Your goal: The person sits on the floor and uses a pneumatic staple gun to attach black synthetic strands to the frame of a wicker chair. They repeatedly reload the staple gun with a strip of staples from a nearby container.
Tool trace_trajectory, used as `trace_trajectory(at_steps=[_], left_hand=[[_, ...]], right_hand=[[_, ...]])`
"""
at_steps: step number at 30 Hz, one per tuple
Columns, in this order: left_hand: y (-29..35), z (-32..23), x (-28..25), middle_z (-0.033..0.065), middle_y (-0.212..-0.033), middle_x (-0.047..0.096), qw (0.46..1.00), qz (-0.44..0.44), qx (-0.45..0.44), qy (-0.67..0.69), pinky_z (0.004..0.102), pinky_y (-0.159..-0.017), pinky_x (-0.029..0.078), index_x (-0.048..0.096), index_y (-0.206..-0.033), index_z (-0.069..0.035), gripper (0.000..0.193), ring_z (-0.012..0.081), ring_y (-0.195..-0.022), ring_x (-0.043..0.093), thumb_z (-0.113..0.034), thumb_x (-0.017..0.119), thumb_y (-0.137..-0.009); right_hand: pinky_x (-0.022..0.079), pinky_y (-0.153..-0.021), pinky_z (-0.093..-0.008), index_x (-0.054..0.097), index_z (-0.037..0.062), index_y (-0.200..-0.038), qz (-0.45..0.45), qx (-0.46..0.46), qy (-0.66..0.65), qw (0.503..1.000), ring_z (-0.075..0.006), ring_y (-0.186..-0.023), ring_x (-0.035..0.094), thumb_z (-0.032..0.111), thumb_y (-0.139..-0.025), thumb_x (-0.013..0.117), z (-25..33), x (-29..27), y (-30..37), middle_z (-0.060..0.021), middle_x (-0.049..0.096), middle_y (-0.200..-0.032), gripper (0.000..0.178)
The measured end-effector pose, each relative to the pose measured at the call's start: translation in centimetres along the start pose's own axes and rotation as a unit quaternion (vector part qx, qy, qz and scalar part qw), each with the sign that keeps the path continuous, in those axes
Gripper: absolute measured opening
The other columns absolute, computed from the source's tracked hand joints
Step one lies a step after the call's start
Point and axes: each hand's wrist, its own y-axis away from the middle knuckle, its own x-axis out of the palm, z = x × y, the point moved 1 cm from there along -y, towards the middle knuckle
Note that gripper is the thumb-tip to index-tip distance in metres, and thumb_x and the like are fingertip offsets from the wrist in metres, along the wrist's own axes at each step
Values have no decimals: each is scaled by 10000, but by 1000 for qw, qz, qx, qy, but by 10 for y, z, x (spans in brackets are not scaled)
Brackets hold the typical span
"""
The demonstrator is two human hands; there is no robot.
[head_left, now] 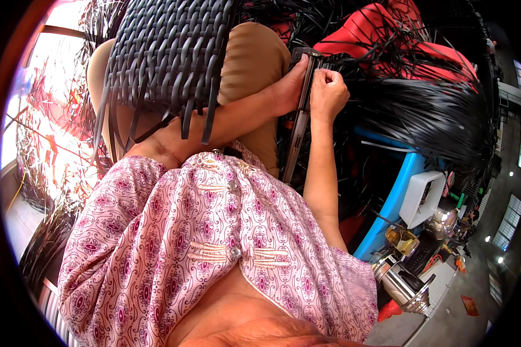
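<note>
My left hand is closed around the upper part of a long, narrow metal tool with a dark head, which looks like a staple gun. Its thumb lies along the tool near the head; the other fingers are mostly hidden. Just to the right, my right hand is curled in a pinch close beside the tool. What it pinches, if anything, is too small to make out. Over my lap at the upper left rests a dark grey woven wicker piece, with loose strip ends hanging over my left forearm.
Bundles of black plastic strips lie at the right, beside red sheeting. Below them is a blue bin edge with a white plastic frame. A shiny metal flask stands at the lower right. More strips heap at the left.
</note>
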Motion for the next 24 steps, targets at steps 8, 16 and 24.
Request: trace_trajectory(at_steps=[8, 16, 24], left_hand=[[7, -2, 13, 28, -1216, 625, 1000, -11, 22, 3, 364, -937, 449, 563, -1226, -159, 713, 171, -1076, 570, -757, 382, -881], [1, 0, 4, 51, -1221, 627, 999, -25, 28, 33, 384, -992, 427, 566, -1225, -154, 644, 196, -1126, 570, -696, 413, -913], [2, 1, 3, 46, -1257, 607, 999, -7, 33, 19, 380, -993, 426, 555, -1235, -156, 650, 191, -1146, 557, -699, 387, -919]], right_hand=[[520, -661, -465, 681, 44, -748, -29, -39, 122, 991, -378, -696, 664, 226, -774, 640, 12, 8, -6, -178, 683, -732, 188], [515, -660, -481, 646, 67, -735, -4, -40, 170, 985, -374, -718, 660, 234, -766, 657, 26, 14, -3, -170, 683, -768, 170], [515, -657, -475, 652, 53, -734, -18, -53, 148, 987, -375, -707, 662, 234, -752, 689, 24, 16, -2, -175, 683, -760, 186]])
